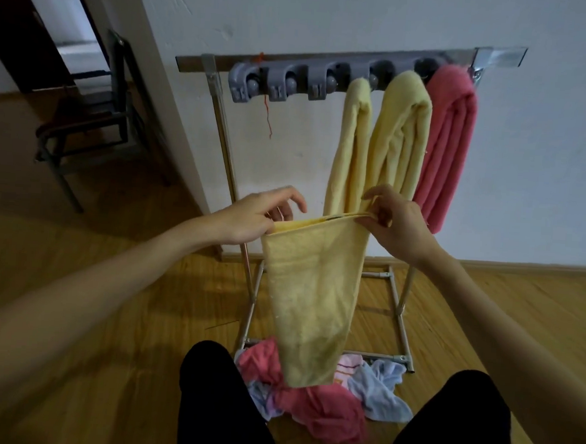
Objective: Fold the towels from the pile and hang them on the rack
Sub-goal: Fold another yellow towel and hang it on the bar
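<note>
From the head view: left hand (250, 215) pinches one top corner of a folded yellow towel (311, 298), right hand (392, 224) pinches the other, and the towel hangs straight down between them, in front of the rack (220, 90). Its lower end covers part of the pile (321, 409) on the floor (74, 294), a jumble of pink, blue and striped cloth between the person's dark-clad knees. On the rack's grey holder bar hang two yellow towels (399, 139) and a pink towel (449, 145). A dark chair (85, 120) stands left, dim and hard to make out.
</note>
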Demonstrator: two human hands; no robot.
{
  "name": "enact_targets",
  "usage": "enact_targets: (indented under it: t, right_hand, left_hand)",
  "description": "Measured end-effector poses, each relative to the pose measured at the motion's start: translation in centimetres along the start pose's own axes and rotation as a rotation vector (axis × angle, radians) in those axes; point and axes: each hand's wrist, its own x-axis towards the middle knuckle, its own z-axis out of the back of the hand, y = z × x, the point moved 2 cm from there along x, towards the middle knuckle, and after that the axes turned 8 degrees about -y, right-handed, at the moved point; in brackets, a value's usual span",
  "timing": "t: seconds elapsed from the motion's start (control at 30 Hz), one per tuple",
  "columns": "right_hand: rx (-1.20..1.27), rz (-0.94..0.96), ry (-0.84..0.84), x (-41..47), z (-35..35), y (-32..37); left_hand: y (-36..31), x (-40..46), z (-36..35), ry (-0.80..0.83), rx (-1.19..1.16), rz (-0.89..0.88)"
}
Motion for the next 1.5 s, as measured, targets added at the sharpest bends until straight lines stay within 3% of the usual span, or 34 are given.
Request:
enact_targets:
  t: [0.13, 0.37, 0.77, 1.03, 1.5]
  right_hand:
    - [-0.009, -0.002, 0.036, 0.0, -0.6, 0.4]
    - [-0.011, -0.003, 0.068, -0.1, -1.1, 1.2]
    - [0.028, 0.058, 0.077, -1.6, -4.1, 3.8]
    - [0.135, 0.112, 0.041, -2.4, -5.5, 5.4]
    - [0.200, 0.132, 0.033, -3.2, -6.4, 6.5]
  left_hand:
    - [-0.8, -0.6, -1.1, 0.217, 0.163, -0.151]
    - [0.1, -0.6, -1.8, 0.364, 0.325, -0.019]
    - [0.6, -0.5, -2.8, 0.043, 0.054, 0.357]
    - [0.3, -1.4, -3.3, -0.101, -0.230, 0.382]
    - [0.0, -1.2, -3.5, -0.145, -0.355, 0.342]
